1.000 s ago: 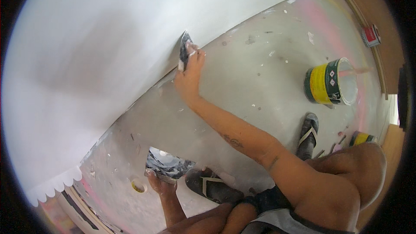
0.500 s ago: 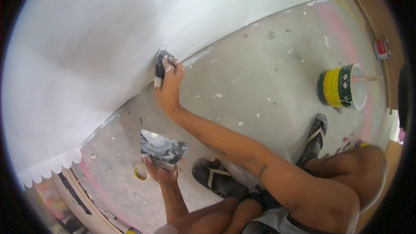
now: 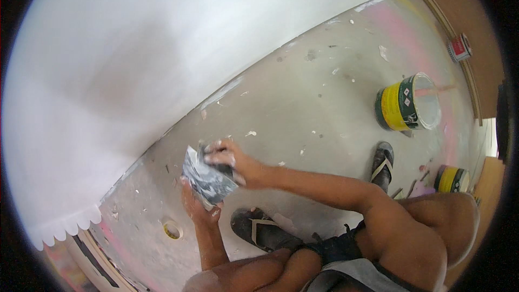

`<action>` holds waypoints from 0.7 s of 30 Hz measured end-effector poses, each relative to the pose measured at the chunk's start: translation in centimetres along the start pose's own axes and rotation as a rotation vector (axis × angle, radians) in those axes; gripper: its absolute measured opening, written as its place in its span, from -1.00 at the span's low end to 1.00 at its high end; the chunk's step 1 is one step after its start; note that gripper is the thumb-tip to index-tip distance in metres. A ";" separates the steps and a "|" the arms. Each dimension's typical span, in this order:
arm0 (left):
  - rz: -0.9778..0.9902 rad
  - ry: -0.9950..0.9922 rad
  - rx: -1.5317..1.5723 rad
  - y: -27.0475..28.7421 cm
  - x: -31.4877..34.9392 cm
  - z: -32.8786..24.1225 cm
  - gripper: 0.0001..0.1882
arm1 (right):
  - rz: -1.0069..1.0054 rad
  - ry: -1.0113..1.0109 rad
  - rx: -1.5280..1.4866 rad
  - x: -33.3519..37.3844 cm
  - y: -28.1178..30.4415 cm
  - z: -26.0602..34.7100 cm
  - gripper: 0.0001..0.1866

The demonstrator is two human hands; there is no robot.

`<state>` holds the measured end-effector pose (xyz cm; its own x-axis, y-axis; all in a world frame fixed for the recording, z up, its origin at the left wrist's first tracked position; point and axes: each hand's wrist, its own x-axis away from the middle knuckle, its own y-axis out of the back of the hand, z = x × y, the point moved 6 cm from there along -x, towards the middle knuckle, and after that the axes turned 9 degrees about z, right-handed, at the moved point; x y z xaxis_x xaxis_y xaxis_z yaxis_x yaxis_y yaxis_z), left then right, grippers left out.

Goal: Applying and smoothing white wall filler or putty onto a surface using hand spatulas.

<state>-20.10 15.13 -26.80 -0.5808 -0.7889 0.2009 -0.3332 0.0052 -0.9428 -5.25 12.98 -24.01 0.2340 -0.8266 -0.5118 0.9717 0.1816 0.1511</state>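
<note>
My left hand (image 3: 199, 210) is closed round the lower edge of a flat scraper plate (image 3: 201, 179), its face smeared with grey and white filler. Over that plate, my right hand (image 3: 238, 161) grips a dark putty scraper (image 3: 223, 170), which overlaps the plate's right side. Motion blurs the right fingers somewhat, and I cannot tell whether the scraper's edge presses on the filler. White smears coat the fingers of both hands. The white wall (image 3: 135, 65) rises beyond them on the left.
A green and yellow bucket (image 3: 397, 106) with a stick in it stands on the floor at the right. Behind it are a small can (image 3: 459, 48) and another yellow tub (image 3: 452, 179). A tape roll (image 3: 173, 230) lies left of my feet. Filler flecks dot the grey floor (image 3: 303, 113).
My right hand has come away from the foot of the wall with its scraper, back to the plate. The left hand keeps hold of the plate, nearly in place. The view has shifted slightly.
</note>
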 end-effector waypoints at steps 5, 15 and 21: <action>-0.553 -0.115 -0.395 0.2 2.7 -1.0 -0.35 | -0.129 -0.683 -0.146 3.5 4.2 -4.9 -0.54; -0.291 -0.498 -1.930 -7.2 4.6 -2.6 -0.32 | -0.393 -0.767 -1.745 0.4 -1.6 1.9 -0.74; -0.362 -0.426 -0.838 -1.6 5.5 -2.9 -0.37 | -0.799 -0.659 -0.912 -0.3 1.3 2.4 -0.73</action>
<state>-24.93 12.53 -23.41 -0.0820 -0.9817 0.1720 -0.9472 0.0231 -0.3199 -4.08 12.15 -21.61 -0.2015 -0.9209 0.3336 0.5702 -0.3872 -0.7245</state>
